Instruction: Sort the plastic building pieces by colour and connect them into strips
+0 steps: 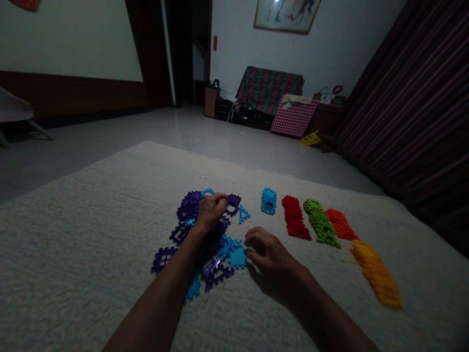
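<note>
Room: dim, a pale, nubby rug (91,220) over smooth floor (120,128).
Pieces: flat, toothed, plastic-looking; purple pieces (187,211) mix with blue in a loose heap.
Left hand (212,211): fingers curled above the heap; any grip cannot be told.
Right hand (267,248): half open, nothing visibly gripped, just beside a blue square (238,257).
Farther right: red stack (295,217), green stack (321,224).

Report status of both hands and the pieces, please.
Left hand at purple pieces, grip unclear. Right hand open beside blue piece. Left forearm hides some pieces.
</note>
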{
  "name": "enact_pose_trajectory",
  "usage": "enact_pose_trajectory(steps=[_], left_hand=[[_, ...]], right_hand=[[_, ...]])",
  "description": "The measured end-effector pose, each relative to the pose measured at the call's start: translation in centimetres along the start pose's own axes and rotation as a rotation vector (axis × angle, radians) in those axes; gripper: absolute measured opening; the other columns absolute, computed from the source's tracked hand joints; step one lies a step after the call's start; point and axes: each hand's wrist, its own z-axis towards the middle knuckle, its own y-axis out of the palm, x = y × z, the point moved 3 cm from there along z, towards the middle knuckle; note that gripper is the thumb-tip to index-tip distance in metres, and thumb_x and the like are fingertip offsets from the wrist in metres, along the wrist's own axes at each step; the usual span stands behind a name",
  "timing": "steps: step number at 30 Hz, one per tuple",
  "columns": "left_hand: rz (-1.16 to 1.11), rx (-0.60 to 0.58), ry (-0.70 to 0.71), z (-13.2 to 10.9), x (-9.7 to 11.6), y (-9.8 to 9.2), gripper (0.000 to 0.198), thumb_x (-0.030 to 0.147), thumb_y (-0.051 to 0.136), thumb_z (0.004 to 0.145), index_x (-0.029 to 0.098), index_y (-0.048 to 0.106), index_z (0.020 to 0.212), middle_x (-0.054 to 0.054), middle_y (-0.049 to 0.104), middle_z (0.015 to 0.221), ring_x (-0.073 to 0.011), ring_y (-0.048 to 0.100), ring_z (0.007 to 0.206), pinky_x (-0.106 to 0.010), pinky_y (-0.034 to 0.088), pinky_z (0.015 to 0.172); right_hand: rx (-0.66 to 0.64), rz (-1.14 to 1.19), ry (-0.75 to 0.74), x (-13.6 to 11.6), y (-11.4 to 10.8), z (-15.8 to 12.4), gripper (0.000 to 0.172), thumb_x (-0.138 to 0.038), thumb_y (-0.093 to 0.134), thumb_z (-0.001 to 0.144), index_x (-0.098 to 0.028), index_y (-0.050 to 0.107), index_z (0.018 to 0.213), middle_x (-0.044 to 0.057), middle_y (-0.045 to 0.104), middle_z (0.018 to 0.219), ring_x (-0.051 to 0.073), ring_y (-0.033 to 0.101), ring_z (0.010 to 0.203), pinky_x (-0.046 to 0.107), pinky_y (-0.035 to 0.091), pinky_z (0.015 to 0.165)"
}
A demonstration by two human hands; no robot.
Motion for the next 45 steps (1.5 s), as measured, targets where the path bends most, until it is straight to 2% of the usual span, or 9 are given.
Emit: enact_pose_trajectory(steps=[6, 12, 18, 23, 25, 28, 33, 39, 45], left_hand=[[0.296, -0.103, 0.108, -2.2, 0.5, 0.2, 0.032, 0.017, 0.051, 0.087, 0.023, 0.075, 0.107, -0.004, 0.077, 0.104, -0.0184, 0.071, 0.094, -0.026, 0.051, 0.088], [0.462, -0.239, 0.145, -3.3, 0.0, 1.2, 0.034, 0.02, 0.048, 0.09, 0.026, 0.071, 0.113, -0.005, 0.076, 0.105, -0.0195, 0.071, 0.095, -0.028, 0.05, 0.086], [0.445, -0.253, 0.174, -3.6, -0.5, 1.8, 0.033, 0.018, 0.046, 0.09, 0.025, 0.071, 0.11, -0.005, 0.076, 0.105, -0.0192, 0.07, 0.093, -0.028, 0.049, 0.082], [0.353, -0.22, 0.154, -3.3, -0.9, 1.9, 0.032, 0.016, 0.048, 0.088, 0.025, 0.072, 0.107, -0.004, 0.077, 0.102, -0.0184, 0.071, 0.09, -0.027, 0.049, 0.082], [0.304, -0.201, 0.138, -3.1, -1.1, 2.0, 0.032, 0.015, 0.049, 0.087, 0.025, 0.073, 0.108, -0.004, 0.077, 0.101, -0.0185, 0.071, 0.089, -0.028, 0.05, 0.081], [0.219, -0.165, 0.109, -3.0, -1.3, 2.1, 0.032, 0.016, 0.05, 0.087, 0.023, 0.073, 0.108, -0.005, 0.078, 0.097, -0.0187, 0.072, 0.083, -0.028, 0.051, 0.078], [0.076, -0.073, 0.056, -2.7, -1.2, 1.4, 0.03, 0.017, 0.051, 0.086, 0.02, 0.076, 0.103, -0.004, 0.078, 0.083, -0.0156, 0.069, 0.068, -0.025, 0.05, 0.07], [-0.055, 0.006, -0.026, -2.0, -1.4, 0.8, 0.027, 0.017, 0.052, 0.083, 0.019, 0.077, 0.093, 0.001, 0.073, 0.066, -0.0121, 0.063, 0.057, -0.021, 0.047, 0.059], [-0.142, 0.053, -0.041, -1.5, -2.1, 1.0, 0.027, 0.018, 0.052, 0.081, 0.019, 0.077, 0.092, 0.001, 0.074, 0.071, -0.0127, 0.064, 0.06, -0.022, 0.048, 0.061]], right_hand=[[-0.03, 0.081, 0.143, -4.1, 0.9, -1.5, 0.036, -0.007, 0.054, 0.071, -0.023, 0.056, 0.103, 0.007, 0.055, 0.122, 0.022, 0.05, 0.118, 0.039, 0.04, 0.104], [-0.032, 0.043, 0.175, -4.8, 0.8, -1.4, 0.034, -0.007, 0.053, 0.072, -0.023, 0.056, 0.102, 0.005, 0.058, 0.114, 0.021, 0.052, 0.111, 0.038, 0.041, 0.102], [-0.031, 0.076, 0.149, 0.0, -1.7, -0.5, 0.031, -0.019, 0.062, 0.075, -0.022, 0.059, 0.106, 0.007, 0.062, 0.109, 0.021, 0.059, 0.101, 0.036, 0.049, 0.09], [0.29, -0.077, 0.318, 6.2, -4.3, 1.4, 0.032, -0.03, 0.062, 0.079, -0.021, 0.059, 0.109, 0.01, 0.063, 0.111, 0.024, 0.061, 0.1, 0.042, 0.051, 0.088], [0.444, -0.239, 0.29, 7.8, -4.6, 2.2, 0.032, -0.028, 0.061, 0.078, -0.021, 0.059, 0.109, 0.012, 0.062, 0.115, 0.028, 0.058, 0.108, 0.046, 0.047, 0.095], [0.511, -0.454, 0.231, 9.2, -4.4, 2.9, 0.031, -0.025, 0.059, 0.078, -0.02, 0.06, 0.109, 0.014, 0.062, 0.118, 0.03, 0.054, 0.114, 0.048, 0.042, 0.1], [0.472, -0.643, 0.218, 10.1, -3.7, 2.5, 0.032, -0.023, 0.059, 0.079, -0.017, 0.059, 0.11, 0.015, 0.063, 0.116, 0.031, 0.053, 0.112, 0.049, 0.038, 0.099], [0.459, -0.51, 0.168, 8.3, -3.4, 2.2, 0.037, -0.016, 0.056, 0.077, -0.016, 0.058, 0.115, 0.017, 0.055, 0.128, 0.031, 0.048, 0.123, 0.052, 0.035, 0.105], [0.044, 0.026, 0.041, 3.3, -0.6, 3.5, 0.02, -0.018, 0.057, 0.082, -0.022, 0.063, 0.101, 0.01, 0.065, 0.104, 0.023, 0.061, 0.099, 0.04, 0.049, 0.089]])
